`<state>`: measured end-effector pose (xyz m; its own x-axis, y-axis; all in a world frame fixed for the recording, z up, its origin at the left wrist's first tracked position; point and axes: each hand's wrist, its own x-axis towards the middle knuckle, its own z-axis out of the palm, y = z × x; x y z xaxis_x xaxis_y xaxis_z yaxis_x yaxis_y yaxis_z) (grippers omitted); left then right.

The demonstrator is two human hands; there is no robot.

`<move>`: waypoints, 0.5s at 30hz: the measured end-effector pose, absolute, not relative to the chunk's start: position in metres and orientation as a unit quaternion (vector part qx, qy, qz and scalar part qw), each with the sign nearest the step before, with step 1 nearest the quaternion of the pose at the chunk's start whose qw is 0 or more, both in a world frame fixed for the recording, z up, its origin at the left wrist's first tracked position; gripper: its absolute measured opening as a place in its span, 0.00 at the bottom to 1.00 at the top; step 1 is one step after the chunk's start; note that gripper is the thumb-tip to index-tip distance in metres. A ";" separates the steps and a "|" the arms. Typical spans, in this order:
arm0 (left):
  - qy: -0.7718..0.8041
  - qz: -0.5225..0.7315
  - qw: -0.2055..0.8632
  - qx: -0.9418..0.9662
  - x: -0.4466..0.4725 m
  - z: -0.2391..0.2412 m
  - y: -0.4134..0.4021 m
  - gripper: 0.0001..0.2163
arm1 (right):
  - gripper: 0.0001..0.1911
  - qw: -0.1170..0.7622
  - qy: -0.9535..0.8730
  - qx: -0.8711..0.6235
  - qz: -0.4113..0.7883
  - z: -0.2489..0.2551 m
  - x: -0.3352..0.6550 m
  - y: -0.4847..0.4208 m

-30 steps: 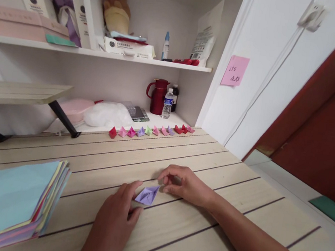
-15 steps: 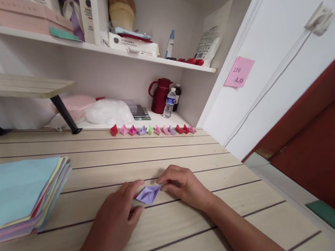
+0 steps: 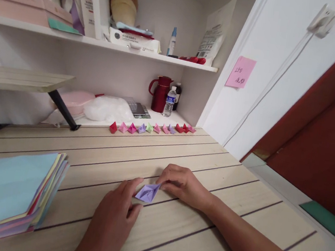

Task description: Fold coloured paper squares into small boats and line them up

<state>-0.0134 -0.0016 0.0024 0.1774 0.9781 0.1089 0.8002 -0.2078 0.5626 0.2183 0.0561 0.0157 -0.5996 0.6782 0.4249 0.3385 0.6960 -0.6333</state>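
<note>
A small folded purple paper boat (image 3: 148,193) lies on the wooden tabletop between my hands. My right hand (image 3: 183,185) has its thumb and forefinger closed at the boat's right tip. On the other side, my left hand (image 3: 118,211) rests with thumb and forefinger apart, the boat's left tip close to the gap between them. Further back, a row of finished paper boats (image 3: 132,128) in red, pink, purple and green runs along the table's rear edge.
A stack of coloured paper sheets (image 3: 10,187) sits at the left. Behind the table, a dark red thermos jug (image 3: 160,94) and a water bottle (image 3: 169,101) stand under a loaded shelf (image 3: 175,62). A raised wooden stand (image 3: 23,80) is at the left rear.
The camera view has shifted slightly. Both hands and the purple boat keep nearly the same positions relative to one another.
</note>
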 end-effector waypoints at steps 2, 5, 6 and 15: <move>0.599 0.232 0.193 0.742 -0.014 0.002 -0.002 0.25 | 0.07 0.335 -0.857 -0.291 0.262 0.015 0.218 0.056; 0.596 0.239 0.193 0.742 -0.014 0.002 -0.001 0.24 | 0.07 0.330 -0.859 -0.295 0.257 0.014 0.217 0.056; 0.595 0.242 0.195 0.741 -0.014 0.002 -0.001 0.24 | 0.06 0.328 -0.861 -0.297 0.250 0.014 0.217 0.056; 0.587 0.343 0.215 0.702 -0.018 -0.013 0.002 0.25 | 0.07 0.323 -0.805 -0.488 0.090 0.015 0.256 0.090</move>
<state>-0.0182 0.0018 -0.0134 0.0770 0.9706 0.2282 0.6757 -0.2191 0.7039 0.2561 0.0896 0.0151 -0.3139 0.8453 0.4324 0.7285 0.5065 -0.4612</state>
